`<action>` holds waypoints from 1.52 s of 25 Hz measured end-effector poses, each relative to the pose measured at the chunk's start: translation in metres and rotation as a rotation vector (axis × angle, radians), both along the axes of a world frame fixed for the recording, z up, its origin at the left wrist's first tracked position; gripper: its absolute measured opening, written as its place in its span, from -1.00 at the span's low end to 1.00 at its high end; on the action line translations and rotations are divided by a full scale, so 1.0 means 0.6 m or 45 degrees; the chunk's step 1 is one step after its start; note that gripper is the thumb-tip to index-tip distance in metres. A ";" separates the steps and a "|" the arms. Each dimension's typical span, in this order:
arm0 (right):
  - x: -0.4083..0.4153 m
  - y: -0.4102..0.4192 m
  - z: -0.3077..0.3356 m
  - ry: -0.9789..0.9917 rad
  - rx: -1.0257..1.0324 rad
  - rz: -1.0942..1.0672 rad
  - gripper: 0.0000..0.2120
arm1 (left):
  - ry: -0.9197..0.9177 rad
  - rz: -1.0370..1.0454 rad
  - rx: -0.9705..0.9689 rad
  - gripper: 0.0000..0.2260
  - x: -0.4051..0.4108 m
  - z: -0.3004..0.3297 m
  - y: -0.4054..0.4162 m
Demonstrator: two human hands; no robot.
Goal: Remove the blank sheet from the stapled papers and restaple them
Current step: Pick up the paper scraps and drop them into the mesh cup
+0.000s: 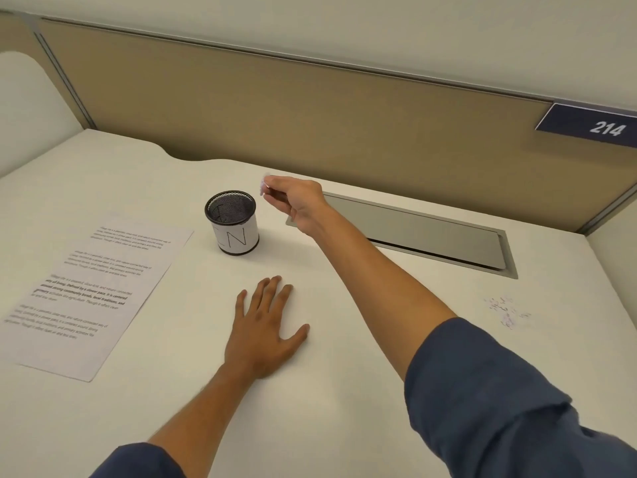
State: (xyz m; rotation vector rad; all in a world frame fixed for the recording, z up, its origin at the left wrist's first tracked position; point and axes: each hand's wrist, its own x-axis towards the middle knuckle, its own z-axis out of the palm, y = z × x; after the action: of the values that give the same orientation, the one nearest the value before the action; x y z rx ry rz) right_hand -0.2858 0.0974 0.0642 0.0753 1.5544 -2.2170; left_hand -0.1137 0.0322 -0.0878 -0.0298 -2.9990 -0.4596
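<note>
head view: black wire-mesh pen cup with a white paper label (231,221) taken as landmark. right hand (299,202) hovers just right of the cup's rim, fingertips pinched together on something small and pale — too blurred to identify. left hand (264,331) lies flat on the white desk (344,391) in front of the cup, fingers straight, slightly spread. printed white paper sheet (91,294) lies flat left of the cup — stapled or not, cannot tell.
</note>
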 end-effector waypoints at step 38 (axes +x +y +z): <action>0.028 -0.128 -0.030 1.304 1.596 0.276 -0.80 | -0.091 -0.028 -0.014 -0.06 -0.001 0.009 -0.002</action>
State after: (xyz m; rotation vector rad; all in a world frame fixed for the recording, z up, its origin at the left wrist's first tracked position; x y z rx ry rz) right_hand -0.2691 0.0206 0.0465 -0.9093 3.0183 -0.7301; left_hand -0.1144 0.0308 -0.0826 -0.0478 -3.0742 -0.4558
